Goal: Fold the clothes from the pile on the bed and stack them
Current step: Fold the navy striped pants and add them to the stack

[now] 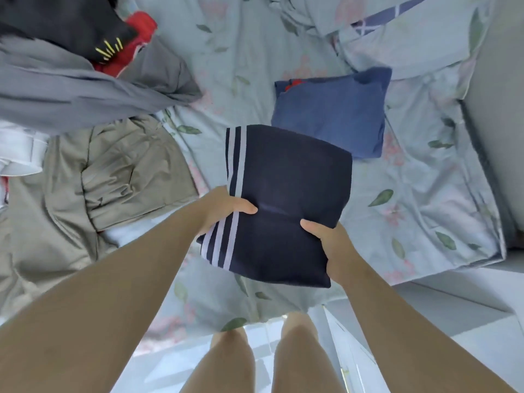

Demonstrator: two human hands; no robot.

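Clothes in the unfolded pile (85, 114) covered the left side of the bed (482, 251). A black garment (65, 21) with yellow marks lay at the far corner over a red garment (136, 38), and a grey garment (71, 89) spread below them. A white garment (19, 148) showed at the left edge, and a crumpled khaki garment (113, 177) reached toward the near edge of the bed.

Just right of the khaki cloth, a strip of the floral sheet (215, 89) lay bare up the middle. The left hand (226, 211) gripped the folded navy garment (286, 199) at its white-striped side, thumb on top and fingers hidden beneath. The right hand (331, 245) gripped the opposite near corner the same way. The navy garment sat between both hands over the middle of the bed, near the front edge; I could not tell whether it rested on the sheet.

Its far right corner overlapped, in view, the near left corner of the folded blue garment (331, 114), which lay flat on the sheet further back. To the right of both, the sheet lay bare up to the bed's right edge, rumpled toward the far corner. Pale floor (453, 321) showed beyond the bed's near right corner.
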